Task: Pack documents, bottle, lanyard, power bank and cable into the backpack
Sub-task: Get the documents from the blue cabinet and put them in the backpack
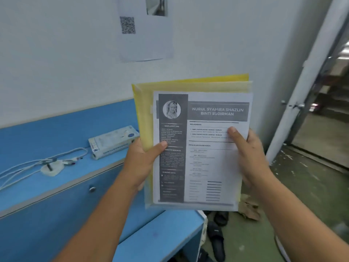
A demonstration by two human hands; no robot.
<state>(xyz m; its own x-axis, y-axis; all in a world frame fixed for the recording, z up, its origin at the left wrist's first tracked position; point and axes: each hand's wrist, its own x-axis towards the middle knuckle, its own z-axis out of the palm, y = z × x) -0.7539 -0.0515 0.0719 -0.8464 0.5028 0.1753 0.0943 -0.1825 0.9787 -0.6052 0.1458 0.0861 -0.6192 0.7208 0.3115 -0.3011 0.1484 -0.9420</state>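
Nearest to us are our two hands, raised in front of the chest, and between them one bundle of documents (198, 148) held upright in the air, clear of any surface. We count one printed sheet in front and one yellow folder (188, 85) behind it; whether more pages lie inside, we cannot tell.

Our left hand (140, 167) is curled around the bundle's left edge, thumb pressed flat on the front of the sheet and the other fingers hidden behind. Our right hand (249, 154) grips the right edge the same way, thumb on the front near mid-height, fingers wrapped out of sight at the back. Both hands are closed firmly on the papers.

The front sheet is a grey and white printed page with a dark column down its left side, a round photo at the top of that column and a grey header band. The translucent yellow folder sticks out above and to the left of it.

Below and to the left runs a blue bench (56, 176). Along its back edge we see one white box-shaped device (113, 141) and one white plug (52, 168) with white cables (24, 165) trailing toward the left end. On the floor beneath the bundle lie dark sandals (217, 235); we cannot count them surely.
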